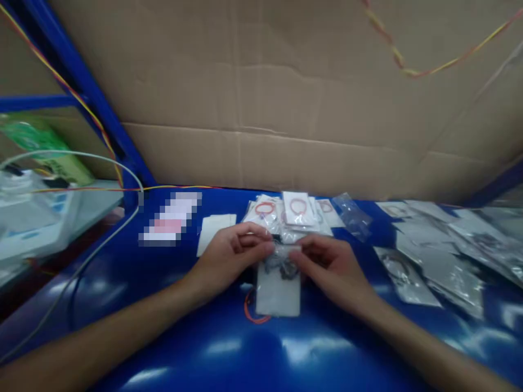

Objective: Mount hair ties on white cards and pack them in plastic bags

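Note:
Between my two hands is a clear plastic bag (278, 296) with a white card and something dark and stringy inside, perhaps a cord bracelet. My left hand (232, 250) pinches the bag's upper left edge between thumb and fingers. At its upper right edge, my right hand (330, 264) grips it the same way. An orange cord loop (250, 311) lies on the blue table, partly under the bag. Just beyond my hands, several bagged cards with coloured loops (298, 209) are piled up. White cards (214, 226) lie beyond my left hand.
Many bagged cards (445, 267) spread over the right side of the blue table (229, 359). An empty clear bag (352, 216) lies right of the pile. Cardboard (261, 98) walls the back. A white cable (93, 245) and a white device (36, 212) are at left.

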A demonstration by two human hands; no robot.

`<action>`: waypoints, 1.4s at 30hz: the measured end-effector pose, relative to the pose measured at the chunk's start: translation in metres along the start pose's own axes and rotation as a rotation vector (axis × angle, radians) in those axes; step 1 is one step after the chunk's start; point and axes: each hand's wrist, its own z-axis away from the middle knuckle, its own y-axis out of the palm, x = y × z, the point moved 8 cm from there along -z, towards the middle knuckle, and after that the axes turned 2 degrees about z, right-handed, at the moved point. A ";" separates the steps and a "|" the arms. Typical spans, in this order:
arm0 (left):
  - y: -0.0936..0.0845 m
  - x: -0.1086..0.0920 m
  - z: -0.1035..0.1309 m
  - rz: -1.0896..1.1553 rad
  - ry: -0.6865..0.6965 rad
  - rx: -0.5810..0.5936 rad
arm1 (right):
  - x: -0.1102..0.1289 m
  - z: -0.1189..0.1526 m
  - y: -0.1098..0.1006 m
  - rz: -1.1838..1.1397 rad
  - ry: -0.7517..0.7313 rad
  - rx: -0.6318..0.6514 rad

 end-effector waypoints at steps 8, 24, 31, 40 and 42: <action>-0.007 -0.003 -0.001 -0.022 0.051 -0.064 | -0.005 0.001 0.006 -0.001 0.050 0.028; -0.003 -0.010 0.003 -0.112 0.090 0.035 | -0.006 -0.001 -0.011 -0.187 0.020 -0.040; -0.001 -0.014 0.005 -0.115 0.104 0.060 | 0.001 -0.002 -0.018 -0.185 -0.046 -0.066; -0.002 -0.027 0.008 -0.250 0.252 0.009 | 0.012 0.003 -0.017 -0.057 -0.160 -0.021; -0.002 -0.030 0.010 -0.280 0.267 0.017 | 0.018 0.005 -0.017 0.000 -0.207 0.016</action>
